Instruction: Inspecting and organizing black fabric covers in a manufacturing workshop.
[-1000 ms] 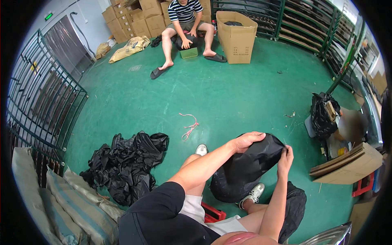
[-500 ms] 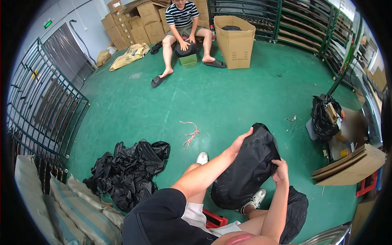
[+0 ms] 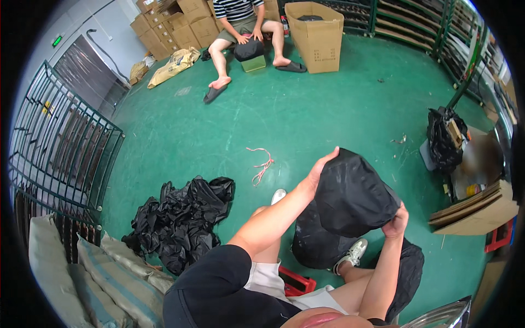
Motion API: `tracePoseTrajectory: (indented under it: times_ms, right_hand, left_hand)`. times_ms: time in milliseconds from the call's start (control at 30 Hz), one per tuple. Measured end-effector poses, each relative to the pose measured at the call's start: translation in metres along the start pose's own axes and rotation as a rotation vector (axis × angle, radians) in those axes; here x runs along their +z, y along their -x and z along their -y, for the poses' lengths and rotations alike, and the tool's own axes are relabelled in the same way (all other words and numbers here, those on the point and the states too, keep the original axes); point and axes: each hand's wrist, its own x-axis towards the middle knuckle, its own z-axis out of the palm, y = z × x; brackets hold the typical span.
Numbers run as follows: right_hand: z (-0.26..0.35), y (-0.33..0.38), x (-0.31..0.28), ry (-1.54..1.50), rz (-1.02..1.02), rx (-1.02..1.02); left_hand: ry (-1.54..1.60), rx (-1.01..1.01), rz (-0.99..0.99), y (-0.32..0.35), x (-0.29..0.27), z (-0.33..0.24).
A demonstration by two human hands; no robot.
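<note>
Between my two hands a black fabric cover [image 3: 356, 191], rounded and fairly smooth, is held up in front of me. My left hand [image 3: 321, 168] grips its upper left edge, the thumb side showing and the other fingers partly hidden. At its lower right edge my right hand [image 3: 396, 221] is closed on the fabric. Below it, by my right shoe, stands another rounded black form [image 3: 314, 243], partly covered by the held piece. More black fabric [image 3: 411, 268] bulges beside my right leg. To the left, a crumpled heap of black fabric [image 3: 180, 221] lies on the green floor.
A pink string [image 3: 264, 165] lies ahead on the floor. Grey sacks [image 3: 117, 279] and a green rack [image 3: 63, 136] line the left. Flat cardboard [image 3: 473, 210] leans at right. Across the room a seated person [image 3: 240, 24] handles a black item, beside a big carton [image 3: 322, 46].
Both hands have shifted right, the left also upward. The black cover now stands apart from the black form under it, its broad face tilted toward me. My view has dipped slightly.
</note>
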Motion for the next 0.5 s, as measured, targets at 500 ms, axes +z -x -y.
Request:
tracePoseTrajectory:
  times_ms: [500]
  right_hand:
    - [0.006,0.03,0.015,-0.198,-0.195,-0.033]
  left_hand:
    - [0.014,0.024,0.057,0.015,-0.001,0.035]
